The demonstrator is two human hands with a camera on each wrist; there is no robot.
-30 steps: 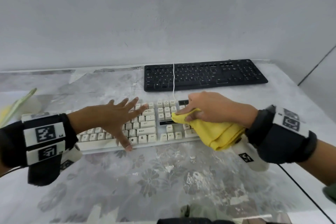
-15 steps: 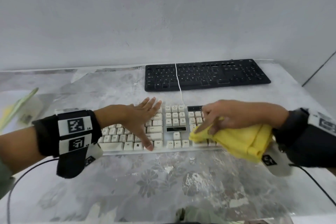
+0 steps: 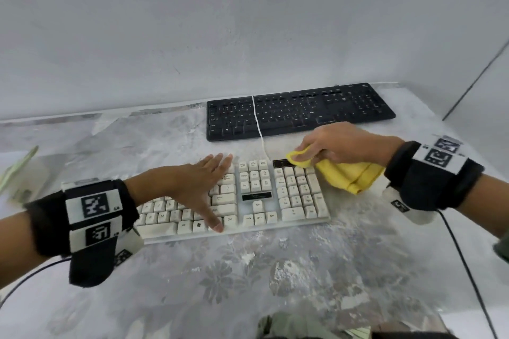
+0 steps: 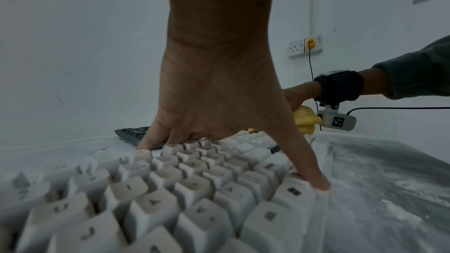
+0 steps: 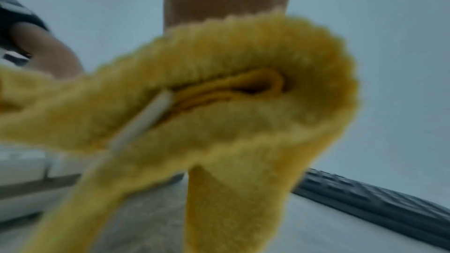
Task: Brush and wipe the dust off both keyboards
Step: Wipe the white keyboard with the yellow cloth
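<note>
Head view: our left hand (image 3: 197, 181) lies flat, fingers straight, on the white keyboard (image 3: 292, 195) mid-tabletop; our right hand (image 3: 336, 143) pinches the yellow cloth (image 3: 349, 173) at its top-right corner, black keyboard (image 3: 297, 110) behind. Left wrist: thumb (image 4: 314, 172) on the front edge. Right wrist: cloth (image 5: 219, 103) bunched, blurred.

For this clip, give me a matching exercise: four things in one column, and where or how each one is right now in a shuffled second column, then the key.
Column 1
1. white keyboard
2. black keyboard
3. yellow cloth
4. left hand

Column 2
A. at the back of the table, by the wall, with a white cable lying across it
B. bunched in the right hand at the near keyboard's top right corner
C. flat on the keys, fingers spread, thumb at the front edge
D. nearest the person, under both hands

Pairs: 1-D, 2-A, 3-B, 4-C
</note>
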